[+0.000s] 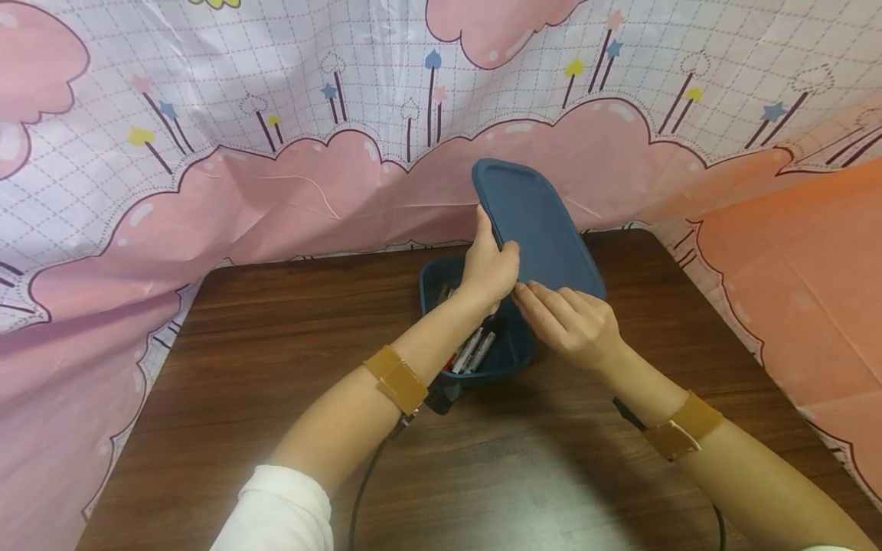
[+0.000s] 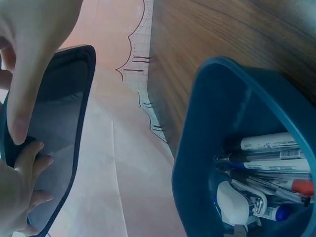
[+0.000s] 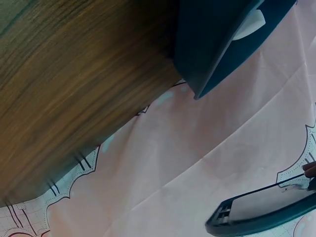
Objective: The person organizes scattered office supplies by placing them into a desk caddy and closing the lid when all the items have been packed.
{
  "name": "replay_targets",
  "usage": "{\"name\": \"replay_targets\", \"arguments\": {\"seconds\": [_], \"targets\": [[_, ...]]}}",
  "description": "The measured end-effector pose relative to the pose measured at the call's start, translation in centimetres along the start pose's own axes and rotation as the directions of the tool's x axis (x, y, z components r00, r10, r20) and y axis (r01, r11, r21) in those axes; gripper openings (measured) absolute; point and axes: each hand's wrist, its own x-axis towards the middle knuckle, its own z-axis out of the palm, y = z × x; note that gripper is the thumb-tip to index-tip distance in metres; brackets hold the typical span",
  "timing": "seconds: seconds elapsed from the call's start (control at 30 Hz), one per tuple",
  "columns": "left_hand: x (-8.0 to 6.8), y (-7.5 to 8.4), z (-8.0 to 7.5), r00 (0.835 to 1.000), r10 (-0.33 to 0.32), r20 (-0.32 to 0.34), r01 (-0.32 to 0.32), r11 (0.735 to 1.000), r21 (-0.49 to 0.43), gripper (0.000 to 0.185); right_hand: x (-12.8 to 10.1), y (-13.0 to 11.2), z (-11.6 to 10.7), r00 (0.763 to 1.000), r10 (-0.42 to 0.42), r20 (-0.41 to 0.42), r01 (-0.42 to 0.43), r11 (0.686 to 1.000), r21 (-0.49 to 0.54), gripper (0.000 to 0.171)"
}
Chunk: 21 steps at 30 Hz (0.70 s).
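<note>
A dark blue lid (image 1: 536, 222) is held tilted up above an open dark blue box (image 1: 441, 279) on the brown table (image 1: 276, 344). My left hand (image 1: 489, 268) grips the lid's left edge, thumb along the rim. My right hand (image 1: 568, 321) pinches the lid's near lower edge with its fingertips. Several pens and markers (image 1: 472, 350) lie in the box. The left wrist view shows the lid (image 2: 59, 128), my left hand's thumb (image 2: 29, 84), the box (image 2: 237, 148) and the pens (image 2: 269, 163). The right wrist view shows the lid's edge (image 3: 261, 212) and the box's outer wall (image 3: 212, 44).
A pink and white cloth with cloud prints (image 1: 276, 153) hangs behind and around the table. A black cable (image 1: 365, 482) runs from my left wrist toward the table's near edge. Bare wood lies left and right of the box.
</note>
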Motion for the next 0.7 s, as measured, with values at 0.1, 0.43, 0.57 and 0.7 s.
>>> {"name": "replay_targets", "arguments": {"seconds": [0.1,0.43,0.57,0.7], "targets": [[0.2,-0.2,-0.4,1.0,-0.003,-0.011,0.003,1.0,-0.006,0.073,0.0,0.0,-0.1,1.0,-0.013,0.017,0.012,1.0,0.022,0.016],[0.7,-0.8,-1.3,1.0,-0.012,-0.008,0.012,1.0,-0.016,0.073,-1.6,1.1,-0.3,0.963,0.213,0.164,-0.236,0.962,0.138,0.05],[0.8,-1.1,-1.7,0.999,-0.033,-0.007,0.032,0.999,-0.043,0.073,-2.3,2.3,-0.3,0.807,0.514,0.289,-0.563,0.819,0.116,0.045],[0.8,-1.5,-2.1,0.999,-0.044,-0.011,0.043,0.998,-0.035,0.072,-2.7,3.7,-0.7,0.493,0.746,0.448,-0.82,0.57,-0.048,0.052]]}}
